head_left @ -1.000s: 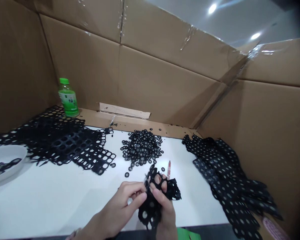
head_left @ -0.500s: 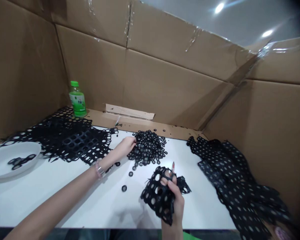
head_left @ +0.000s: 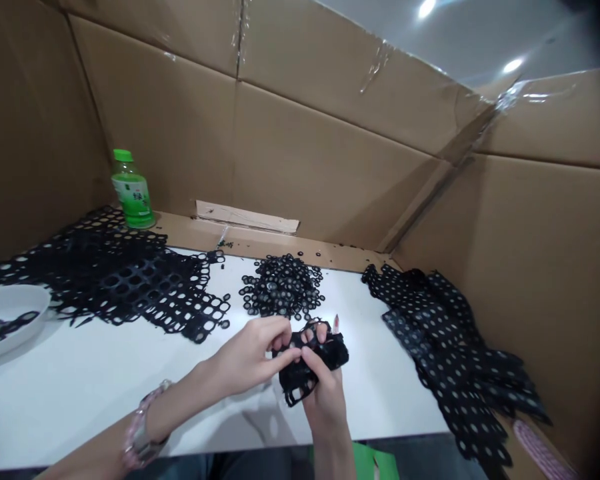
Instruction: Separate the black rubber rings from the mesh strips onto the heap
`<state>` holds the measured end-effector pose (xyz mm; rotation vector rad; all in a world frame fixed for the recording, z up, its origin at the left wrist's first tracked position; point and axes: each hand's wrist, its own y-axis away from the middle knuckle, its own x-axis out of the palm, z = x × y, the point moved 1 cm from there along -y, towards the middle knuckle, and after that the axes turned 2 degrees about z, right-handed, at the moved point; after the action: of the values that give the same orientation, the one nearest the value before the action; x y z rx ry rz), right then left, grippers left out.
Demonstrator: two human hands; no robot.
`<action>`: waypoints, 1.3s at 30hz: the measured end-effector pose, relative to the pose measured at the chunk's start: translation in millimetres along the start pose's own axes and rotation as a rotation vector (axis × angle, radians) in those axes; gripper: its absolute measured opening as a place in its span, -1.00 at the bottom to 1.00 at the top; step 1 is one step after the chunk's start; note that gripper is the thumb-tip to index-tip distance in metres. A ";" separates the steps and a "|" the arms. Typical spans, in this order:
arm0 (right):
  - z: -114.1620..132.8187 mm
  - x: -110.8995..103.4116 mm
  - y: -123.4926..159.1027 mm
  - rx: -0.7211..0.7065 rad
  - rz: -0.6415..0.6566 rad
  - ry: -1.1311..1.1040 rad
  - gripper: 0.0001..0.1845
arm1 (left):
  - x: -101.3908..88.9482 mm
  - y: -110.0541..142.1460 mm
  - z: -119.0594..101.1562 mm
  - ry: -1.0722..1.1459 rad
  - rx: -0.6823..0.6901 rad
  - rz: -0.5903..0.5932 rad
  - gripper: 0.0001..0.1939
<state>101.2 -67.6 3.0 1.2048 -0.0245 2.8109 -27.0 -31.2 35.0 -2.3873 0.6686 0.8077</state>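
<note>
The left hand (head_left: 245, 350) and right hand (head_left: 325, 393) are together, pinching a black lace scrap (head_left: 296, 381) (loose rings (head_left: 283, 287) lie just beyond).

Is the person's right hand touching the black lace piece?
Touching: the head view shows the right hand with its fingers curled around the black lace piece.

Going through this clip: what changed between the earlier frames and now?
The left hand has moved back from the pile of black rings to the black lace piece in the right hand, its fingers now on the piece. The right hand stayed on that piece. The green-capped bottle and the white dish stayed where they were.
</note>
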 end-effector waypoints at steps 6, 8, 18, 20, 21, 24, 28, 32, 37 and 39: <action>-4.2 -0.2 -0.3 -0.071 -0.038 0.119 -0.72 | 5.9 -1.2 11.6 -0.037 -0.001 0.054 -0.74; -3.3 -1.3 -0.3 -0.087 -0.054 0.129 -0.72 | -0.6 -3.6 19.7 -0.006 -0.041 -0.001 -0.68; 6.5 -9.5 0.8 -0.005 -0.111 -0.053 -0.68 | -29.2 -76.2 113.3 -0.218 -0.187 -0.202 -0.74; 4.2 -12.0 0.7 0.025 -0.177 -0.020 -0.60 | -18.2 -87.8 121.7 -0.223 -0.190 -0.179 -0.78; 3.4 -13.5 0.9 0.047 -0.208 0.001 -0.54 | -13.7 -91.2 122.8 -0.225 -0.190 -0.177 -0.79; 3.6 -17.8 1.6 0.051 -0.267 0.048 -0.40 | -7.6 -89.7 110.6 -0.218 -0.171 -0.196 -0.81; 4.6 -19.3 1.5 -0.014 -0.276 0.050 -0.38 | -7.1 -57.7 60.1 -0.141 -0.070 -0.138 -0.68; 0.6 -15.6 1.0 -0.032 -0.277 0.036 -0.55 | 0.9 -16.1 8.7 0.135 0.001 0.099 -0.67; -5.1 -8.2 2.8 0.032 -0.184 -0.050 -0.62 | 17.9 3.3 -3.8 0.409 -0.111 0.198 -0.70; -5.9 -7.2 3.4 0.046 -0.139 -0.041 -0.66 | 27.7 4.7 1.2 0.603 -0.141 0.258 -0.67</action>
<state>101.6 -71.2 -6.2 1.2234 0.1169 2.6810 -10.8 -41.7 14.5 -2.7246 1.2064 0.2133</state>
